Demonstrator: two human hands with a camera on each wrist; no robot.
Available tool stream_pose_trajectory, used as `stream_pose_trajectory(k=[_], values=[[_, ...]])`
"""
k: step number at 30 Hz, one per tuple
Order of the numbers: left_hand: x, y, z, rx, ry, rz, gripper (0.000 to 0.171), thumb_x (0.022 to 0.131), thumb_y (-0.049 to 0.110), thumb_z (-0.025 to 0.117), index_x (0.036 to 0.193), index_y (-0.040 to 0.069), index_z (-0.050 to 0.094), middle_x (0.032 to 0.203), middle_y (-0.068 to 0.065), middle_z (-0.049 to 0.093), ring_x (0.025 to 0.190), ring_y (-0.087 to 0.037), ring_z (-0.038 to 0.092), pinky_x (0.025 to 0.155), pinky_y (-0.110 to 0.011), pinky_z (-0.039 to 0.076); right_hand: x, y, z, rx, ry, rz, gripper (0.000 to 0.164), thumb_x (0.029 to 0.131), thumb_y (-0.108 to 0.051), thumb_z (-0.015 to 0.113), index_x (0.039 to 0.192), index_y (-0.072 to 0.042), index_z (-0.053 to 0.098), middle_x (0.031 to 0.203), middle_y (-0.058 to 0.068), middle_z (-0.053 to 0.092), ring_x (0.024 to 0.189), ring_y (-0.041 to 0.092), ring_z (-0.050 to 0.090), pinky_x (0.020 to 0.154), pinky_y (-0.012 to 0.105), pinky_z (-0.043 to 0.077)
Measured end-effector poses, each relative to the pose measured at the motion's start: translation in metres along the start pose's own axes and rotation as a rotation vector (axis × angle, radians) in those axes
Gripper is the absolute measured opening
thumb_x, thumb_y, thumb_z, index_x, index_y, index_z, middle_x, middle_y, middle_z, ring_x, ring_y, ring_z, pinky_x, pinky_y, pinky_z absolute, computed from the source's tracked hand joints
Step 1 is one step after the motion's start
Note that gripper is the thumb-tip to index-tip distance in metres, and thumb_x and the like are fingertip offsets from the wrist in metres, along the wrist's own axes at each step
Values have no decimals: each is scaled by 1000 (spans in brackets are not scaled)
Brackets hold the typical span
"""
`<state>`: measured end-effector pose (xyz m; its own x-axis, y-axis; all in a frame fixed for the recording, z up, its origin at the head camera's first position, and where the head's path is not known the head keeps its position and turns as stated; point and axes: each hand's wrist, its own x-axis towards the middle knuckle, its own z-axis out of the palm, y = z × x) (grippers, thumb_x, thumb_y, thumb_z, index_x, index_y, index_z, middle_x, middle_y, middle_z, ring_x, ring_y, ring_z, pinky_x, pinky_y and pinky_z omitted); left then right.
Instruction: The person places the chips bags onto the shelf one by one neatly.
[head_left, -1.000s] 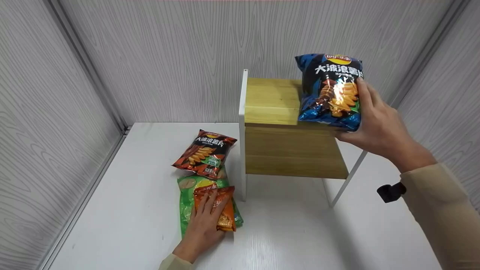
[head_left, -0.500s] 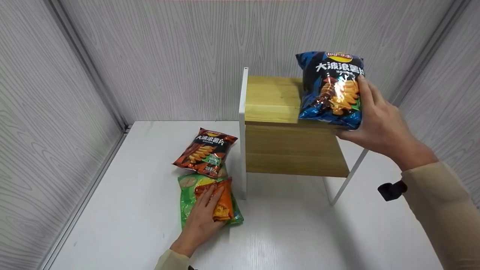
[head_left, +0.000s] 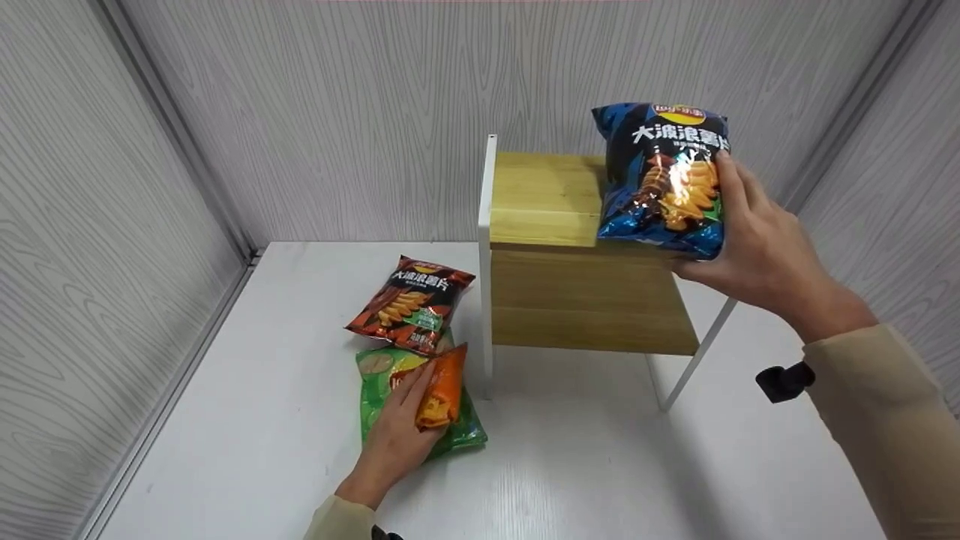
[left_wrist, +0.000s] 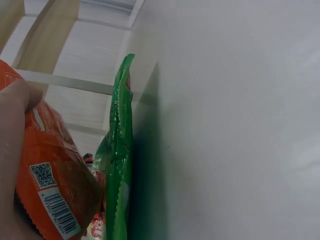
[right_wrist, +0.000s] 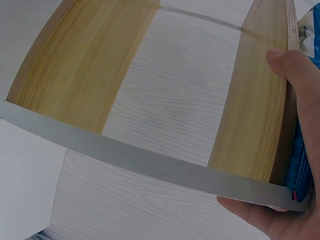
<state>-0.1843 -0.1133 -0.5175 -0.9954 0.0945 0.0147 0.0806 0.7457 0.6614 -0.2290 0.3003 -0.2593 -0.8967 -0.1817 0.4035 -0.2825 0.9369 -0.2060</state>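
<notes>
- My left hand is partly closed around the orange packet, thumb on one side and fingers on the other; a grip across its width probably keeps the soft packet from slipping.
- The packet is tilted, above the green bag; I cannot tell whether the two touch.
- The green bag lies on the white table, left of the shelf unit's white frame, likely lying flat because it is too floppy to stand.
- Just behind it is the red-and-black bag, face up, its near edge over the green bag's far edge.
- My right hand is partly curled at the right side of the blue bag, holding it at the right end of the upper board. The right wrist view shows my thumb against that board, perhaps bracing the hold.
- The blue bag is nearly upright, label toward me; being puffed and rounded underneath, it may need this side support.
</notes>
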Motion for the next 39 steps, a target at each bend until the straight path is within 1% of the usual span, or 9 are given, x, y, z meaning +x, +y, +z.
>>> stream_pose_trajectory(k=[7, 10, 18, 22, 26, 29, 32, 35, 39], values=[[-3, -2, 5, 37, 0, 52, 78, 88, 18, 72, 155, 31, 34, 160, -5, 31, 144, -34, 34, 114, -57, 37, -1, 0, 1, 6, -8, 9, 122, 75, -50, 81, 160, -27, -4, 163, 19, 18, 123, 56, 45, 99, 74, 36], [-2, -3, 5, 39, 11, 60, 74, 89, 15, 71, 153, 31, 37, 159, -6, 32, 144, -35, 34, 113, -57, 38, -1, 0, 1, 13, -16, 17, 122, 75, -51, 81, 160, -28, -4, 163, 19, 18, 123, 56, 45, 100, 74, 35], [1, -3, -1, -17, 34, 31, 66, 94, 15, 65, 153, 26, 38, 159, -8, 34, 144, -35, 36, 114, -56, 37, -1, 0, 0, 9, -7, 10, 122, 75, -49, 81, 160, -26, -3, 163, 19, 18, 122, 57, 45, 99, 74, 36], [2, -2, -5, -60, 38, 11, 64, 96, 17, 63, 154, 25, 37, 159, -8, 34, 144, -36, 36, 114, -56, 36, 0, 0, 0, 3, -7, 9, 122, 75, -48, 81, 160, -25, -3, 163, 18, 17, 121, 57, 46, 99, 74, 36], [2, -2, -10, -98, 41, 0, 66, 97, 15, 60, 155, 29, 33, 160, -7, 32, 144, -35, 37, 114, -56, 36, 0, 0, -1, 7, -11, 11, 122, 75, -48, 81, 160, -26, -3, 164, 18, 16, 122, 58, 45, 100, 74, 35], [2, -1, -15, -117, 40, 2, 71, 94, 10, 59, 156, 32, 31, 161, -6, 30, 145, -35, 35, 115, -56, 35, 0, 0, -1, 10, -10, 8, 121, 75, -49, 81, 160, -26, -3, 164, 18, 15, 122, 58, 45, 100, 74, 35], [3, 0, -21, -127, 50, 12, 75, 92, 6, 57, 156, 31, 30, 162, -6, 28, 146, -35, 34, 115, -56, 35, 0, 0, -1, 11, -8, 5, 121, 76, -50, 80, 160, -26, -4, 164, 18, 14, 122, 58, 45, 100, 74, 36], [4, 2, -30, -130, 81, 37, 75, 90, 3, 57, 156, 29, 31, 162, -6, 28, 146, -36, 33, 115, -56, 34, -1, 1, -1, 13, -7, 3, 121, 76, -51, 80, 160, -26, -4, 164, 18, 15, 122, 58, 45, 99, 74, 36], [9, 6, -45, -115, 131, 95, 73, 92, 5, 58, 156, 25, 31, 162, -9, 28, 145, -37, 34, 115, -55, 36, 0, 1, 0, 16, -9, 5, 122, 75, -51, 80, 160, -27, -4, 164, 18, 15, 124, 58, 44, 100, 75, 35]])
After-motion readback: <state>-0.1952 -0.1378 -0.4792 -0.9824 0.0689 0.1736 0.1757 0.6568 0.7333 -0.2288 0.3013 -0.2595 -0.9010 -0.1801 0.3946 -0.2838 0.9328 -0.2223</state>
